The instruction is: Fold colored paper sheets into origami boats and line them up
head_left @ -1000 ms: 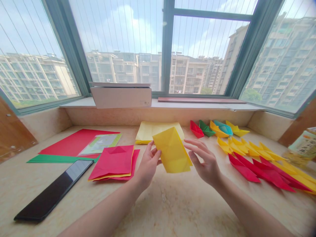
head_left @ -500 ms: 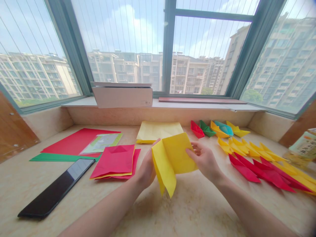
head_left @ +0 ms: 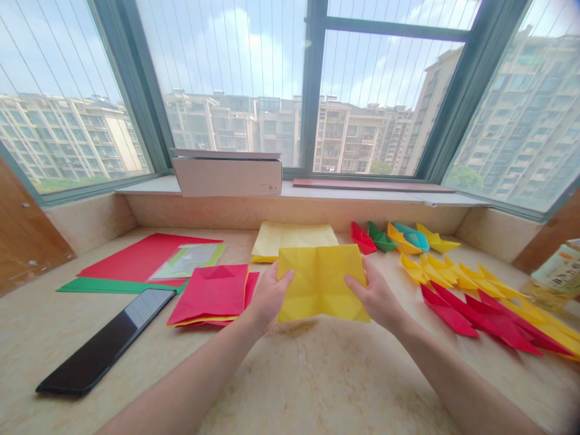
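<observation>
A creased yellow sheet of paper (head_left: 321, 281) is held up above the counter, spread fairly flat with a vertical fold line down its middle. My left hand (head_left: 272, 296) grips its left edge, thumb in front and fingers behind. On the right edge my right hand (head_left: 374, 293) pinches it the same way. Behind the sheet lies a stack of pale yellow paper (head_left: 294, 237), partly covered by it. To the left of my left hand sits a pile of folded red and yellow papers (head_left: 211, 293).
Folded paper boats (head_left: 408, 237) in several colours stand at the back right, with yellow and red folded pieces (head_left: 453, 311) before them. A black phone (head_left: 106, 341), red sheets (head_left: 131, 257) and a green sheet (head_left: 99, 285) lie left. A white box (head_left: 226, 175) rests on the sill.
The yellow paper has gone from half folded, its left part hanging down, to spread flat facing me. Both hands now hold its opposite side edges.
</observation>
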Motion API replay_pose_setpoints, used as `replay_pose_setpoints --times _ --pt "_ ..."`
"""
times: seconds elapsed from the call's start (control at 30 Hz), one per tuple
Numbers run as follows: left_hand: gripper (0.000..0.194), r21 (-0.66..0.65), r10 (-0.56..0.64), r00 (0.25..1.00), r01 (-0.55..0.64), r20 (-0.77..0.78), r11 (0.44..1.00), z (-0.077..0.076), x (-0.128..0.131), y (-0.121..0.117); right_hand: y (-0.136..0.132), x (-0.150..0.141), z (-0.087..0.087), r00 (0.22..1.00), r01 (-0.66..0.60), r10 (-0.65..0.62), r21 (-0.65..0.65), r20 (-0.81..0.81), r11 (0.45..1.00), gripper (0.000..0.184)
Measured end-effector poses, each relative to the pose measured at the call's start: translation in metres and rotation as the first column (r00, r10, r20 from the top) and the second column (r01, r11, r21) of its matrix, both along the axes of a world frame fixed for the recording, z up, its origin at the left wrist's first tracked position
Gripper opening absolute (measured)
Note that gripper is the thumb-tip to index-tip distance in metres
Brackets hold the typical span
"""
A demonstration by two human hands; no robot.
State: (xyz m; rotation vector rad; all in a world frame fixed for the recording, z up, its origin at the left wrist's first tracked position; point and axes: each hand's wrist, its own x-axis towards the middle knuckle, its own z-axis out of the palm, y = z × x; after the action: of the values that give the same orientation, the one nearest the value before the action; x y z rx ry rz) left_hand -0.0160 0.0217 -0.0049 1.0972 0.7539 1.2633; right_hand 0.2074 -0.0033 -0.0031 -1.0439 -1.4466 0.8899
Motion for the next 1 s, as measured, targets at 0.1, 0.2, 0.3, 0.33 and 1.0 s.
replay_pose_setpoints --times 0.1,0.2,0.3,0.33,1.0 --pt "0.053 0.004 0.056 0.991 -0.056 -0.125 0.998 -0.001 -0.008 0.009 0.001 0.006 0.005 0.991 -0.116 0.105 -0.137 -0.088 0.984 0.054" --pt "0.067 0.168 0.231 0.892 -0.178 -0.387 0.970 -0.004 -0.018 0.016 0.001 0.010 0.007 0.980 -0.196 0.182 -0.260 -0.076 0.945 0.054" --pt "0.060 0.577 0.488 0.633 -0.078 -0.601 0.813 -0.006 -0.025 0.018 0.002 0.009 0.004 0.964 -0.249 0.267 -0.320 0.012 0.914 0.049" --pt "0.050 0.656 0.528 0.558 0.040 -0.640 0.754 -0.007 -0.026 0.017 0.002 0.008 0.001 0.959 -0.238 0.274 -0.308 0.078 0.921 0.048" --pt "0.045 0.559 0.541 0.142 0.221 -0.829 0.799 -0.024 -0.018 0.007 -0.005 -0.002 -0.018 0.498 -0.170 0.042 0.049 0.866 0.984 0.034"
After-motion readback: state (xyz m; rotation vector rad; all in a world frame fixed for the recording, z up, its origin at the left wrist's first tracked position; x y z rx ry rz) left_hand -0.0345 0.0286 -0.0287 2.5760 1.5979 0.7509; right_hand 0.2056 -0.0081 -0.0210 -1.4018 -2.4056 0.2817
